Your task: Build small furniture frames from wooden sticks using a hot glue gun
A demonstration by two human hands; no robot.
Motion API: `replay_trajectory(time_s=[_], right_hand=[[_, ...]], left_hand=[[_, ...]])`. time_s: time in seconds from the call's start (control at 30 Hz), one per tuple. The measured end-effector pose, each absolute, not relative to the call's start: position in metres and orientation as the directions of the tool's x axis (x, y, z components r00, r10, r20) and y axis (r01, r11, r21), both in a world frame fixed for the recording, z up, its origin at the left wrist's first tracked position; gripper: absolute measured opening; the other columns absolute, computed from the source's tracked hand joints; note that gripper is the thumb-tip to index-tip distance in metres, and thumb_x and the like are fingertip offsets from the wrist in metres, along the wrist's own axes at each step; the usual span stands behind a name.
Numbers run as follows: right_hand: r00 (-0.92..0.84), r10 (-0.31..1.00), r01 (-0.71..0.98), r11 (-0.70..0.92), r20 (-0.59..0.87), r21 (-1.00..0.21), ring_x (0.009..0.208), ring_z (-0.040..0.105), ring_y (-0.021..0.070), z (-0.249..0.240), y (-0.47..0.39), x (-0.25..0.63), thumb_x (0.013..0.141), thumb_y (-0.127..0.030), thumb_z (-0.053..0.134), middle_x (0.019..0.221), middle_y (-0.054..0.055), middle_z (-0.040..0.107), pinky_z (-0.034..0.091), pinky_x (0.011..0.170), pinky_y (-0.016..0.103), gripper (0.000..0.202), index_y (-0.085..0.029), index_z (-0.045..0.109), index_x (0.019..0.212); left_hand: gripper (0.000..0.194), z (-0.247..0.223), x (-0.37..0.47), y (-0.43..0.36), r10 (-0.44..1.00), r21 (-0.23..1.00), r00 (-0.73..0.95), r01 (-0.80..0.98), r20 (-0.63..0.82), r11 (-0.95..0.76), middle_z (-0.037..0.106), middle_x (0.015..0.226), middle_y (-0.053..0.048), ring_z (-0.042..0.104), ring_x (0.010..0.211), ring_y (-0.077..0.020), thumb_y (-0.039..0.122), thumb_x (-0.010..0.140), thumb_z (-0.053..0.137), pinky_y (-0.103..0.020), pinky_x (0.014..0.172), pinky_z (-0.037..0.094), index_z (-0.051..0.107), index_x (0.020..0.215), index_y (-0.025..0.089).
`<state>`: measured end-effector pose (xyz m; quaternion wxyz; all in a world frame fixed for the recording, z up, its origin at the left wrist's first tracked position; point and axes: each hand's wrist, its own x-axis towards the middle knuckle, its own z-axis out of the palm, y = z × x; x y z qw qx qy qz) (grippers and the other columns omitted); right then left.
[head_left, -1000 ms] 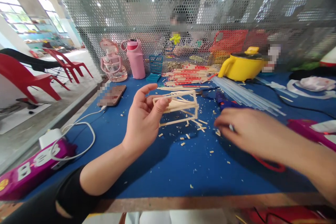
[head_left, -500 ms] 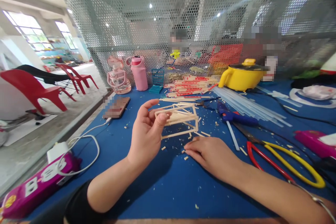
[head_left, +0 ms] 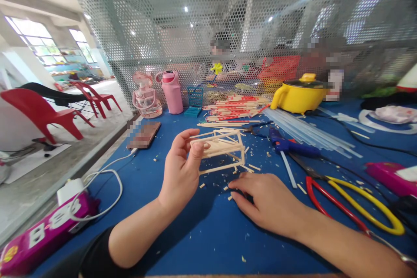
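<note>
My left hand (head_left: pixel 182 167) is closed on a small box-shaped frame of wooden sticks (head_left: pixel 224 166), pinched at its left end between thumb and fingers and held above the blue table (head_left: pixel 195 243). Inside the frame, pale sticks run lengthwise; my fingers hide its left end. To the right and lower, my right hand (head_left: pixel 260 200) rests on the table with thumb and forefinger apart. Small cut wood bits (head_left: pixel 226 188) lie at its fingertips, and I see nothing gripped between them.
Scissors (head_left: pixel 325 178) with red and yellow handles and a blue glue gun (head_left: pixel 289 144) lie right. Behind are clear glue sticks (head_left: pixel 302 128), wrapped chopsticks (head_left: pixel 236 106) and a yellow pot (head_left: pixel 299 95). A phone (head_left: pixel 145 134) and purple power strip (head_left: pixel 48 221) lie left.
My right thumb and forefinger have parted from a pinch near the wood bits. My left hand holds the stick frame almost in place, its thumb shifted slightly left.
</note>
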<state>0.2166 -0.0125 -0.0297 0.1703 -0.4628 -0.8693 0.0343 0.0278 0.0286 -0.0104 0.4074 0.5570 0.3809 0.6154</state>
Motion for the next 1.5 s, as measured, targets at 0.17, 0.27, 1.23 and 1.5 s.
replay_trajectory(time_s=[0.17,0.27,1.23,1.5], right_hand=[[-0.5,0.593,0.727,0.683,0.631,-0.065,0.056,0.055,0.0129,0.001,-0.021,0.213,0.085,-0.021,0.054,0.06,0.0,0.059,0.039,0.055,0.027,0.018,-0.019,0.061,0.068],[-0.41,0.573,0.754,0.651,0.71,-0.09,0.057,0.054,0.0111,0.017,-0.016,0.217,0.083,-0.021,0.058,0.064,-0.001,0.06,0.039,0.056,0.025,0.012,-0.02,0.059,0.072],[-0.261,0.959,0.585,0.249,0.112,-0.772,0.055,0.051,0.0099,-0.014,0.013,0.222,0.075,-0.038,0.068,0.06,-0.003,0.061,0.038,0.052,0.023,0.021,-0.018,0.066,0.073],[-0.199,0.961,0.816,0.271,0.192,-0.511,0.052,0.049,0.0118,-0.027,0.028,0.223,0.081,-0.044,0.06,0.059,-0.002,0.062,0.03,0.051,0.027,0.025,-0.022,0.072,0.082]], left_hand=[[0.044,-0.011,0.028,0.027,0.932,0.93,-0.041,-0.061,0.36,-0.362,0.069,0.086,-0.004,0.067,0.085,-0.0165,0.052,0.085,0.056,-0.027,0.078,0.05,0.053,0.112,0.018],[0.037,-0.013,0.025,0.027,0.932,0.932,-0.018,-0.038,0.361,-0.362,0.07,0.085,-0.004,0.065,0.081,-0.0161,0.051,0.086,0.055,-0.026,0.075,0.048,0.058,0.103,0.018],[0.028,-0.043,0.0,0.032,0.809,0.764,0.074,0.291,0.583,-0.576,0.066,0.084,-0.005,0.06,0.078,-0.017,0.045,0.085,0.06,-0.027,0.074,0.047,0.068,0.084,0.018],[0.022,-0.052,0.002,0.039,0.803,0.689,0.19,0.427,0.565,-0.586,0.064,0.104,-0.009,0.06,0.1,-0.0203,0.039,0.084,0.063,-0.034,0.09,0.047,0.07,0.081,0.019]])
